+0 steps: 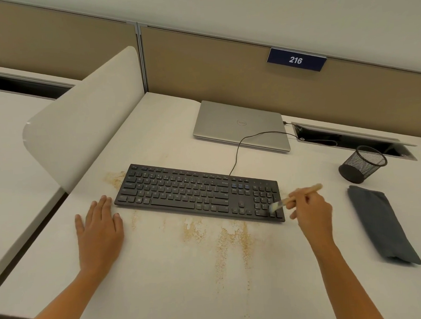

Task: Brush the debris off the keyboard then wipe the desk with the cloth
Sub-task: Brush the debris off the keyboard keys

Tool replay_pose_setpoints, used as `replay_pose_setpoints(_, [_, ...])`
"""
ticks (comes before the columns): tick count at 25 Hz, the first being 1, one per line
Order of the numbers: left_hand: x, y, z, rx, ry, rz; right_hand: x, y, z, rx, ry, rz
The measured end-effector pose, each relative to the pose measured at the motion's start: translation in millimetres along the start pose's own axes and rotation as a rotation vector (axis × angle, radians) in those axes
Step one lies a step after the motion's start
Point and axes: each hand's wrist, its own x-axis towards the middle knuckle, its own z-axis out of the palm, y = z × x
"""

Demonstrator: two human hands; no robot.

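- The keyboard [199,192], black and full-size, lies in the middle of the frame on a pale tabletop [162,294], slanting down toward the right.
- The right hand [310,210] grips a wooden-handled brush [314,189] with curled fingers. The handle points to the upper right, and the pale bristles sit on the number pad at the keyboard's lower right corner. The brush is blurred.
- The left hand [99,224] lies flat on the tabletop with its fingers straight and holds nothing. Its fingertips are just beside the keyboard's lower left corner; whether they touch it I cannot tell.
- Tan debris [232,240] is scattered over the tabletop below the keyboard, thickest at centre and trailing toward the lower edge. A smaller patch lies by the keyboard's upper left corner.
- The cloth [381,224], dark grey and folded into a long strip, lies at the right of the frame, apart from the keyboard and the right hand.
- Just above the cloth stands a black mesh cup [361,163].
- A closed silver laptop [239,125] lies above the keyboard; a black cable [238,153] runs from the keyboard's top edge across its lid.
- A blue plate [296,59] reading 216 hangs on the tan partition at upper right.
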Motion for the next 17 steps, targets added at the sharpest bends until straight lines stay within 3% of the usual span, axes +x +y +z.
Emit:
replay_pose_setpoints(2, [-0.8,0.5,0.9,0.002,0.006,-0.001,-8.0,11.6,2.1,0.071,0.092,0.087])
replay_pose_setpoints(6, [0.3,-1.0,2.2,0.001,0.002,-0.005,-31.0,8.7,31.4,0.285,0.027,0.14])
replay_pose_setpoints(14, [1.8,1.5,-0.7,-0.014,-0.016,-0.014,-67.5,-48.7,110.8,0.403,-0.393,-0.069])
replay_pose_setpoints(17, [3.7,-1.2,-0.5,-0.002,-0.007,-0.001,-46.4,-56.6,94.5,0.279,-0.189,-0.138])
